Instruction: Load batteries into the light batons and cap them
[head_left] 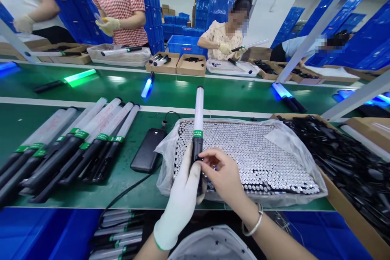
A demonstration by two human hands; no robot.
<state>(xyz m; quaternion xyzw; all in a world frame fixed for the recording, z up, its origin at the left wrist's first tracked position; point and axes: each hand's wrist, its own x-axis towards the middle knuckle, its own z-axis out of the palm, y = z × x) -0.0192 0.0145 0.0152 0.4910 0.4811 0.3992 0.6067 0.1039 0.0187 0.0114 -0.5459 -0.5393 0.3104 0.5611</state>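
Note:
My left hand (183, 195), in a white glove, is closed around the black handle of a light stick (198, 115). The stick stands nearly upright, its clear tube unlit and a green label band where tube meets handle. My bare right hand (224, 172) has thumb and forefinger pinched against the handle's right side; whether a small part is between the fingertips is hidden. Just behind both hands, a plastic-lined tray (167, 170) is packed with upright silver-ended batteries (240, 142).
Unlit light sticks (91, 138) lie piled on the left, near a black power bank (146, 150) with a cable. To the right stands a carton of black plastic parts (350, 170). Lit sticks, one a green light stick (81, 77), lie on the green belt (237, 93). Co-workers stand beyond.

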